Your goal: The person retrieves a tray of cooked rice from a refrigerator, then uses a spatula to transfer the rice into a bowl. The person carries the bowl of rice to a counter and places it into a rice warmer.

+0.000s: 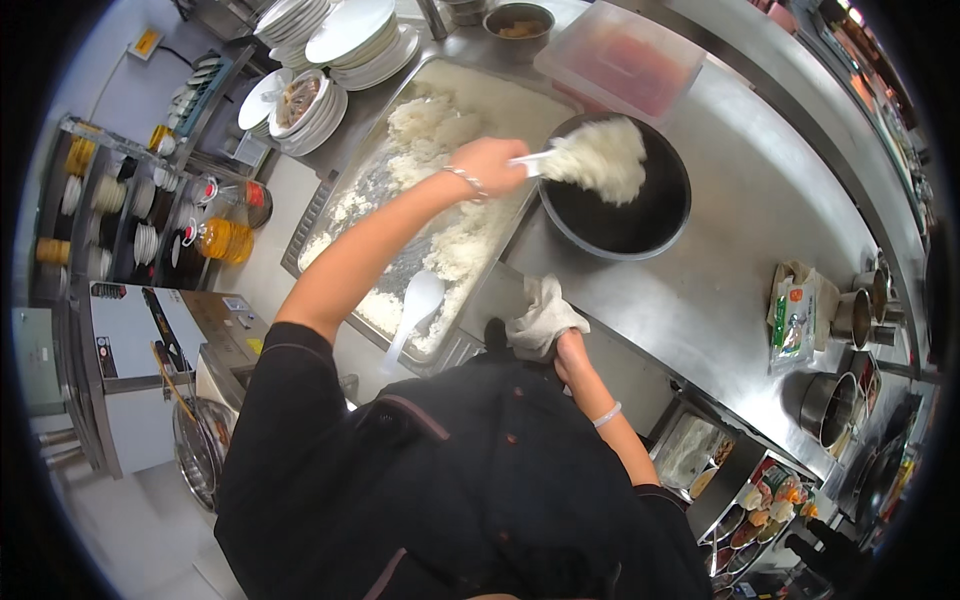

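My left hand (491, 166) grips the white handle of a rice paddle (534, 162). A large, blurred clump of white rice (604, 159) covers its head, above the dark inside of a round black pot (615, 232). My right hand (571, 354) holds a crumpled beige cloth (541, 319) close to my body, below the pot and apart from it. Left of the pot lies a wide metal tray (491, 259), spread with rice (427, 124) that is thick at the far end and patchy nearer me. A second white paddle (422, 296) rests at its near end.
Stacked white plates (352, 34) stand beyond the tray. A lidded plastic tub (619, 56) with reddish contents sits behind the pot, beside a metal bowl (519, 24). On the steel counter (720, 225) at right are a plastic packet (793, 319) and metal pots (829, 409). Oil jugs (225, 240) stand left.
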Motion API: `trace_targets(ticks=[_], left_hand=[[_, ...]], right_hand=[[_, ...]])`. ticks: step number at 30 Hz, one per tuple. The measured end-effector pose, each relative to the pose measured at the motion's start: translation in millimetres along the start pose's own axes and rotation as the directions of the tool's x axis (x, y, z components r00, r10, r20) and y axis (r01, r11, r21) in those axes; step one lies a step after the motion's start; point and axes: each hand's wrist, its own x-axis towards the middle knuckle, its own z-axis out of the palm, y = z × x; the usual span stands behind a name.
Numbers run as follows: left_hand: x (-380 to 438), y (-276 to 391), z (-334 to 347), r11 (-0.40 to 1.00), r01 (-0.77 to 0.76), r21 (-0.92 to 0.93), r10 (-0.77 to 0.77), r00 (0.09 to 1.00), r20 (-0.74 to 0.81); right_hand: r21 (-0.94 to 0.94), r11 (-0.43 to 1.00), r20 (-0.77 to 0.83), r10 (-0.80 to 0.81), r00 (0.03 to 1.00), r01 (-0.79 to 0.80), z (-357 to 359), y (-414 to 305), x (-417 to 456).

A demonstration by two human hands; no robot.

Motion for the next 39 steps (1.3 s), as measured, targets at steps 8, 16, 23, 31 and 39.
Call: trace_targets(ticks=[8,16,23,31,39], left_hand=[[-15,4,-25,0.804,-0.155,0.575,0.353,0.901,-0.251],[-192,-169,-62,0.652,0.547,-0.524,-0.552,0.817,0.165],[-280,-200,-45,0.466,0.832,-0.301,-0.73,0.554,0.401],[-148,-194,-9,0.704,0.697,-0.134,-0.643,0.706,0.296],[-76,-198,60,0.908,0.387,-0.158,-0.414,0.884,-0.215]], right_hand=[[-0.082,0.996,0.052,0.03,0.998,-0.026,20,1,15],[-0.353,0.933,0.043,0.085,0.995,-0.065,56,38,41],[-0.324,0.942,-0.041,0.074,0.996,-0.083,94,30,29],[-0.368,0.928,0.002,0.052,0.999,-0.047,95,33,35],[-0.431,0.897,-0.012,0.101,0.995,-0.096,100,21,25]])
